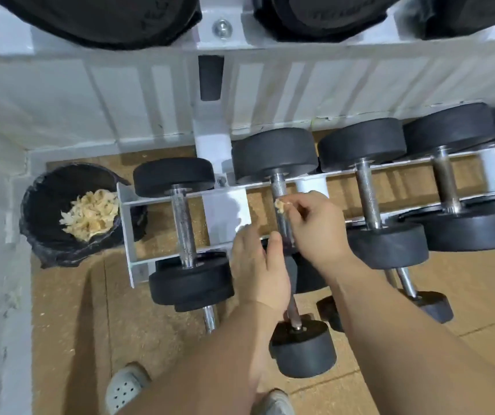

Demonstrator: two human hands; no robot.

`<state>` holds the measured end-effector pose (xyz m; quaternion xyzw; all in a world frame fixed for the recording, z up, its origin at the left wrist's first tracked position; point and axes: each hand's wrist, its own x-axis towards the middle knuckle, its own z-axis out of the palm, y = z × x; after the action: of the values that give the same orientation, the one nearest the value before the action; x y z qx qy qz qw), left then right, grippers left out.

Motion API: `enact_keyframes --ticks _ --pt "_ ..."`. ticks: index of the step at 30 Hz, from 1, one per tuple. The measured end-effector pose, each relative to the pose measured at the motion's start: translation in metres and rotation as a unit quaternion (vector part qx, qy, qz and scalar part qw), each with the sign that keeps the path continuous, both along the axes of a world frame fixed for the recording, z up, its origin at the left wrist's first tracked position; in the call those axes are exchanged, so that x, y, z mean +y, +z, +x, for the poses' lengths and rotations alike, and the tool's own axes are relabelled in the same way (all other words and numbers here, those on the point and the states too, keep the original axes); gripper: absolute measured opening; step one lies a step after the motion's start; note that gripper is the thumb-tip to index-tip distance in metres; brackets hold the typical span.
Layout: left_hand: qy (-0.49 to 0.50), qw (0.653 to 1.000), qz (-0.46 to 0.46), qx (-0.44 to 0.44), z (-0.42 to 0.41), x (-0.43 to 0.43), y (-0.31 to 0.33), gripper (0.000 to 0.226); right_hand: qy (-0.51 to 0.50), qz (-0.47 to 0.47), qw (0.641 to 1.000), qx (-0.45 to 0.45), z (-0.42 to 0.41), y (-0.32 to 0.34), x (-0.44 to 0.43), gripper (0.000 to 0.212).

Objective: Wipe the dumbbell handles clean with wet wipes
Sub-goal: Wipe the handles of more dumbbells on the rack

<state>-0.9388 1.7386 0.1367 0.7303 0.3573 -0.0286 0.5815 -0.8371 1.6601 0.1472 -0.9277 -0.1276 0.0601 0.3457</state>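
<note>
Step in hand: wiping of one handle is judged to be under way, with the wipe laid against the bar.
Right grip: a small crumpled yellowish wet wipe [282, 205] is pinched between the thumb and curled fingertips of the right hand [315, 223].
Task's thing: the knurled steel handle [278, 187] of the black round-headed dumbbell [273, 154] is touched by the wipe just left of the pinch; most of its bare length runs beyond the grip towards the far head.
Left grip: the left hand [258, 265] is held at the near end of the same handle, below and left of the pinch, thumb beside the bar; its fingers are hidden, so whether anything is clasped cannot be told.
Support: the dumbbell is carried on the white metal rack [225, 211] under both hands.
Discards: a heap of used yellowish wipes [90, 214] is seen in the black lined waste bin [39, 190], well left of the grip.
Next move calls for: the wipe to be pressed round the bar and drawn along its full length, the dumbbell being steadied against rolling.
Left to do: the neighbouring steel handle [367, 196], right of the grip, is judged to follow.
</note>
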Motion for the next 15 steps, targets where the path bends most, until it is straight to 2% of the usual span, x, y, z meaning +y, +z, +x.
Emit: enact_keyframes --ticks 4,5,7,9,11,13,15 --pt "-0.058 0.974 0.210 -0.068 -0.029 0.092 0.016 0.044 0.021 0.062 0.998 0.000 -0.022 -0.002 0.051 0.020" --pt "-0.046 0.962 0.261 -0.058 -0.034 0.112 0.014 0.037 0.027 0.079 0.997 0.006 -0.025 -0.004 0.061 0.020" --pt "-0.011 0.952 0.306 0.011 -0.042 0.146 0.003 0.034 0.037 0.090 0.995 0.018 -0.030 -0.009 0.078 0.020" --pt "-0.003 0.954 0.283 0.103 -0.050 0.163 -0.014 0.037 0.061 0.081 0.994 0.031 -0.038 -0.016 0.088 0.020" --pt "-0.019 0.960 0.237 0.149 -0.058 0.168 -0.029 0.044 0.118 0.062 0.990 0.042 -0.044 -0.021 0.093 0.020" --pt "-0.017 0.968 0.194 0.155 -0.065 0.165 -0.048 0.042 0.181 0.038 0.982 0.049 -0.042 -0.028 0.097 0.021" --pt "0.030 0.984 0.137 0.112 -0.067 0.163 -0.064 0.035 0.219 0.023 0.974 0.044 -0.034 -0.035 0.104 0.021"
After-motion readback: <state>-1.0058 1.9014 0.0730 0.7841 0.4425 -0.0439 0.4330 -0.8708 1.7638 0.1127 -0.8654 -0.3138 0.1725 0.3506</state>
